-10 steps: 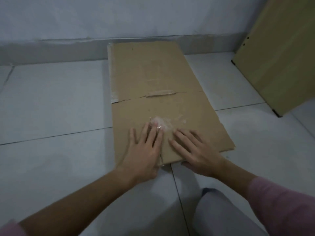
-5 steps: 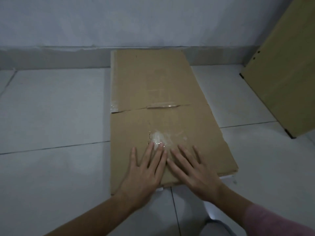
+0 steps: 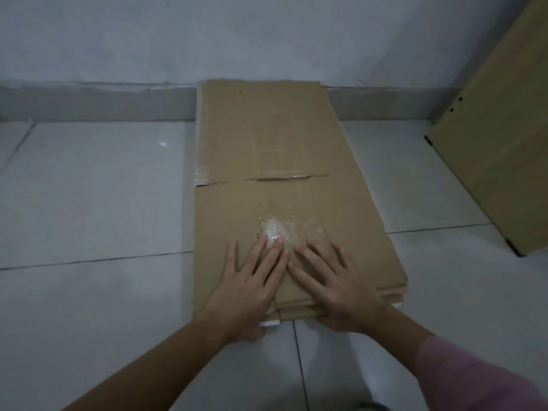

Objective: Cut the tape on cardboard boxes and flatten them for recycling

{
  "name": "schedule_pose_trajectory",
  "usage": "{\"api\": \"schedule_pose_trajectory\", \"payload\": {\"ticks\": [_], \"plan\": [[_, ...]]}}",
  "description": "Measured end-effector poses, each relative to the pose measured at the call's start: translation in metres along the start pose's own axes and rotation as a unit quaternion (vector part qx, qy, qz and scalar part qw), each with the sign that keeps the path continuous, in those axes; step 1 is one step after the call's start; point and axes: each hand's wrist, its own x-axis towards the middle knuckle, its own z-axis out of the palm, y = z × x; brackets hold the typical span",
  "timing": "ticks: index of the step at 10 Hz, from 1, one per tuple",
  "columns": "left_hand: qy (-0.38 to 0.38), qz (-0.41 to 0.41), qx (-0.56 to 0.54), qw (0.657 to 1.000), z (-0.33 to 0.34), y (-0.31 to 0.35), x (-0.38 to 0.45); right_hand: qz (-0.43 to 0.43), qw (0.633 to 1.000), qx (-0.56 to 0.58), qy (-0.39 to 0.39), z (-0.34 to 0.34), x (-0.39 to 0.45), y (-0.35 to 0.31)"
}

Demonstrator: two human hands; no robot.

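The flattened cardboard box [image 3: 284, 185] is lying on the tiled floor [image 3: 98, 197], and its long axis is running straight away from the person, from the near edge under the palms to the far edge, which is reaching the base of the wall [image 3: 267, 40]. A patch of crumpled clear tape [image 3: 275, 231] is sitting on the top face just beyond the fingertips, and a second strip of tape [image 3: 281, 176] is crossing the seam further out. The left hand [image 3: 252, 289] is lying flat with the fingers straight and slightly spread, pressing on the near end of the box, and the right hand [image 3: 335, 283] is doing the same just beside it, so both hands are holding nothing and only pushing down. The two hands are equally near to the near edge; the rest of the box is extending forward from them. At the near right corner the layers are looking a little apart, so in my judgement the pressing is not fully finished there. To the left of the box the floor is giving wide room for sliding. To the right, a wooden board [image 3: 501, 137] is standing tilted, well apart from the box but limiting the room on that side. A pink sleeve [image 3: 474, 378] is covering the right forearm.
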Motion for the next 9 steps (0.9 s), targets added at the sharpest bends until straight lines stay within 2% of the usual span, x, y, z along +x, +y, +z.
{"api": "schedule_pose_trajectory", "payload": {"ticks": [1,2,3,4,5,6,7,8,9], "plan": [[0.009,0.008,-0.066,0.998,-0.012,0.000,-0.007,0.010,0.997,0.073,0.006,-0.015,-0.001,-0.004],[0.080,-0.063,-0.364,0.926,-0.040,-0.015,-0.010,0.142,0.953,0.244,0.111,-0.035,0.001,0.007],[0.241,-0.277,-0.461,0.808,-0.047,-0.038,-0.002,0.432,0.854,0.274,0.091,-0.041,0.011,0.042],[0.149,-0.479,-0.516,0.694,-0.033,-0.063,0.013,0.585,0.744,0.318,-0.061,-0.030,0.018,0.074],[0.088,-0.471,-0.605,0.636,-0.019,-0.072,0.020,0.613,0.657,0.430,-0.081,-0.025,0.017,0.081],[0.094,-0.455,-0.609,0.643,-0.014,-0.073,0.024,0.622,0.658,0.419,-0.069,-0.021,0.015,0.078],[0.068,-0.453,-0.607,0.650,-0.013,-0.078,0.022,0.619,0.659,0.419,-0.085,-0.021,0.016,0.078],[0.029,-0.448,-0.585,0.675,-0.023,-0.091,0.022,0.606,0.670,0.412,-0.122,-0.028,0.022,0.089],[0.009,-0.467,-0.492,0.735,-0.043,-0.102,0.028,0.574,0.737,0.334,-0.127,-0.046,0.040,0.103]]}}
